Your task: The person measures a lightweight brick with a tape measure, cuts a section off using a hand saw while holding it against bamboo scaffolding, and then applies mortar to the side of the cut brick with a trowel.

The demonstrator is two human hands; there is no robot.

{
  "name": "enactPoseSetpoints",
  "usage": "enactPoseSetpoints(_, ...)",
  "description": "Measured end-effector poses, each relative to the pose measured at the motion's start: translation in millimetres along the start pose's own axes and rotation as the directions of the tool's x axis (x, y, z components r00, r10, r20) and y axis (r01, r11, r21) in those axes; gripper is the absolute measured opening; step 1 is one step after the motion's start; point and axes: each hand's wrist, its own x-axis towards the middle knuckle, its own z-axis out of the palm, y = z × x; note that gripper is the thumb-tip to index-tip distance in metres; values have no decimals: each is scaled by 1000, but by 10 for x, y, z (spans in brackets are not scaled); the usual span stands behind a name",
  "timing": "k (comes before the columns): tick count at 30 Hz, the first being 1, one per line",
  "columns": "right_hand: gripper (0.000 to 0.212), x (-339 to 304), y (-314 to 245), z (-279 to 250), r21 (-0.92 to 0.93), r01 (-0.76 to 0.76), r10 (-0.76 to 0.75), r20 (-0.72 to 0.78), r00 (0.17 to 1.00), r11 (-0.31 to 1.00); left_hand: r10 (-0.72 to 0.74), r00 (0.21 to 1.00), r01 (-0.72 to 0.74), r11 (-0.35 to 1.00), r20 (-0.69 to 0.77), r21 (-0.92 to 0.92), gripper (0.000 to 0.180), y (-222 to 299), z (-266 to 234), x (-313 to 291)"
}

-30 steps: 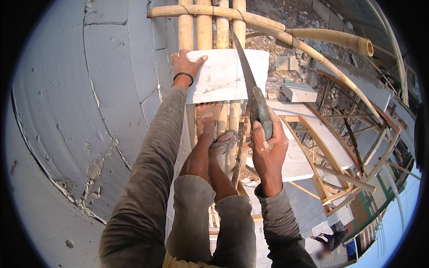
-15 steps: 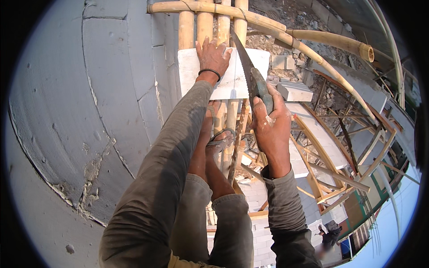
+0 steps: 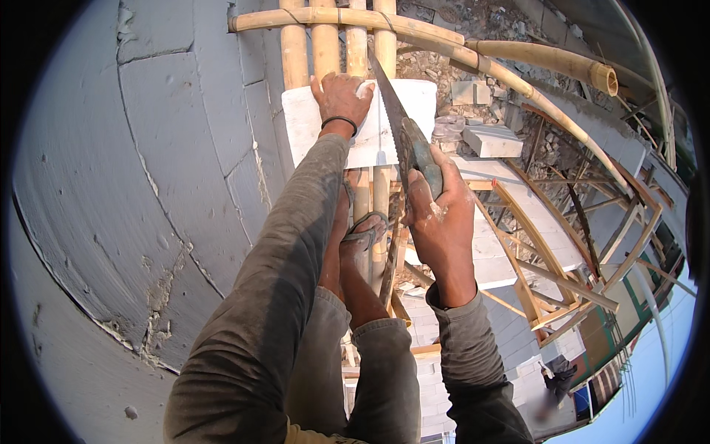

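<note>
A white lightweight concrete block (image 3: 416,111) lies across upright-looking bamboo poles, with a thin line marked across it. My left hand (image 3: 345,102) presses on the block from above, its fingers bent over the far edge and its thumb spread toward the saw. In my right hand (image 3: 446,229) is a handsaw (image 3: 390,96), gripped by its worn greenish handle. The toothed blade points away from me and slants over the block beside the marked line. Whether the teeth touch the block I cannot tell. My sandalled foot (image 3: 367,228) rests on the poles just below the block.
A grey block wall (image 3: 170,148) rises close on my left. Bamboo poles (image 3: 293,55) are tied to a crosspiece (image 3: 414,28) beyond the block. Rubble, a loose block (image 3: 492,140) and timber frames (image 3: 529,222) lie below right. Another person (image 3: 558,377) is far off at lower right.
My left hand's fingers have drawn in and bent at the block's far edge. The saw and right hand have shifted slightly left and nearer me. The whole view has moved a little.
</note>
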Motion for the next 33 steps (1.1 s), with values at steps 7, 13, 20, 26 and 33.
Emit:
enactPoseSetpoints(7,51,-49,-90,-47,-34,48,-47,24,999,998,-17,994,25,997,109,-72,40,41,-47,31)
enactPoseSetpoints(13,50,-191,-84,-63,-30,135,-134,36,990,990,-39,998,40,999,40,-16,43,27,-23,-7)
enactPoseSetpoints(20,51,234,-81,16,-19,23,-22,46,999,1000,-30,997,34,998,76,-53,43,120,-7,-5)
enactPoseSetpoints(26,51,-142,-138,95,-33,93,-92,28,995,995,67,992,-76,994,109,75,73,-205,-94,-75)
enactPoseSetpoints(33,59,404,-84,225,-68,144,-136,116,984,987,55,958,-105,980,280,167,123,-188,-444,-343)
